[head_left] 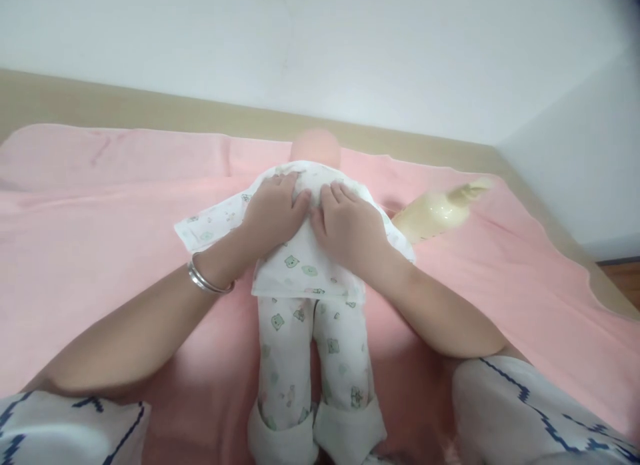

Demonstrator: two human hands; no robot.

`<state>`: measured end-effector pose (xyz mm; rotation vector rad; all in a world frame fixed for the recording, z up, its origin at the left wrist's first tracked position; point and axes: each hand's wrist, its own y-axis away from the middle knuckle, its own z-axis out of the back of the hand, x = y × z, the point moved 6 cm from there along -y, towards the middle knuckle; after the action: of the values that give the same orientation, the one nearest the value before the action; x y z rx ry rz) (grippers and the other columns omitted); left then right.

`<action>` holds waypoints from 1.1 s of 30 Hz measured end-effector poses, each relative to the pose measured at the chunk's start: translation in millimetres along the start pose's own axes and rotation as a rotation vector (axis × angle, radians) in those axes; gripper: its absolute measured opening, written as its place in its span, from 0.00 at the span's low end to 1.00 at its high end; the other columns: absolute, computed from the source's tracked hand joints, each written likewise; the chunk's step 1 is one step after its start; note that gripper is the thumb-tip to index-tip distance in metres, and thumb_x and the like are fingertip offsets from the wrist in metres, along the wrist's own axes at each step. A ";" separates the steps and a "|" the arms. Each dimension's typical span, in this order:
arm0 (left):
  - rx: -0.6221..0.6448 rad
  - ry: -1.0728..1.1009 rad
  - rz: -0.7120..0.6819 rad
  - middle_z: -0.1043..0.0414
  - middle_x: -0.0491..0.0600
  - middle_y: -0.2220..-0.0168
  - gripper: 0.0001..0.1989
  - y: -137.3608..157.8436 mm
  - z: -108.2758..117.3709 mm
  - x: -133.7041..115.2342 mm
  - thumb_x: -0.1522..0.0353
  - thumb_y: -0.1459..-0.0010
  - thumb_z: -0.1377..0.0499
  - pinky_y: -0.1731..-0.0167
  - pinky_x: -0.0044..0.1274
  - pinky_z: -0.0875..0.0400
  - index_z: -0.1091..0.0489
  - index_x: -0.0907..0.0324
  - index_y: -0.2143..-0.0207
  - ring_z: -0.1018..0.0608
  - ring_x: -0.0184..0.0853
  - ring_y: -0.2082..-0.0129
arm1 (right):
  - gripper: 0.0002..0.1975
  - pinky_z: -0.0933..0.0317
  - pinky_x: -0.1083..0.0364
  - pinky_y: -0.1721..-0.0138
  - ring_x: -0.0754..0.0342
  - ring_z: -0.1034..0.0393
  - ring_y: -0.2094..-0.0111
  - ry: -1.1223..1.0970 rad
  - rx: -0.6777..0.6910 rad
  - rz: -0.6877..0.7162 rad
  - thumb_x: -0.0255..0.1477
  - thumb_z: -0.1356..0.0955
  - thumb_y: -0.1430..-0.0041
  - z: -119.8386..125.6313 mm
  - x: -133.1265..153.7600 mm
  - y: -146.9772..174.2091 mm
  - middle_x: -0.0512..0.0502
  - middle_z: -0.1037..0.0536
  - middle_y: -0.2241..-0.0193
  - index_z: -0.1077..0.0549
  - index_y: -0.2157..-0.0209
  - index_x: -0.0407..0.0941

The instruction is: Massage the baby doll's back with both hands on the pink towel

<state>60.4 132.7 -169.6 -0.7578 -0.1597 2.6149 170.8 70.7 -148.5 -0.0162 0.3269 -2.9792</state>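
A baby doll (315, 145) lies stretched out with its bare, smooth head away from me and no face showing. It wears a white top (300, 278) and white trousers (285, 358), both printed with small green animals; the trouser ends are turned up in thick cuffs. My left hand (276, 208) rests flat on the upper left of the top, thumb pointing inward. Flat on the upper right lies my right hand (347, 225), close beside the left thumb. Neither hand grips the cloth. The doll's left sleeve spreads out flat; the right one is partly behind my wrist.
A pale yellow bottle (435, 215) with a pump-like top lies on its side right of the doll. Under everything spreads a pink blanket (125, 231) on a beige surface (65, 95). White walls (300, 51) stand behind and at the right.
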 end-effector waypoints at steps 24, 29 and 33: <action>-0.039 0.219 -0.020 0.39 0.52 0.32 0.28 5.3 -7.6 -8.5 0.66 0.36 0.55 0.26 0.40 0.54 0.35 0.61 0.37 0.40 0.40 0.29 | 0.29 0.35 0.39 0.46 0.30 0.33 0.41 0.175 0.047 0.018 0.34 0.48 0.26 4.4 14.0 13.5 0.15 0.31 0.42 0.42 0.33 0.28; -0.087 0.224 0.017 0.40 0.55 0.32 0.28 1.0 -12.1 3.1 0.63 0.37 0.53 0.27 0.37 0.50 0.35 0.63 0.38 0.41 0.43 0.29 | 0.29 0.40 0.38 0.39 0.29 0.37 0.36 0.096 0.037 0.035 0.33 0.45 0.27 3.2 19.8 16.7 0.16 0.34 0.39 0.41 0.34 0.28; -0.120 0.228 -0.013 0.35 0.55 0.36 0.27 -0.2 -12.3 4.4 0.63 0.38 0.53 0.30 0.38 0.44 0.33 0.63 0.40 0.35 0.43 0.33 | 0.30 0.51 0.38 0.31 0.33 0.50 0.30 -0.084 0.103 -0.011 0.33 0.43 0.28 -4.1 1.2 -4.0 0.22 0.43 0.32 0.44 0.32 0.29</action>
<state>63.6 134.7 -182.1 -1.0848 -0.2555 2.5006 168.9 75.2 -151.7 -0.1323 0.1638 -2.9910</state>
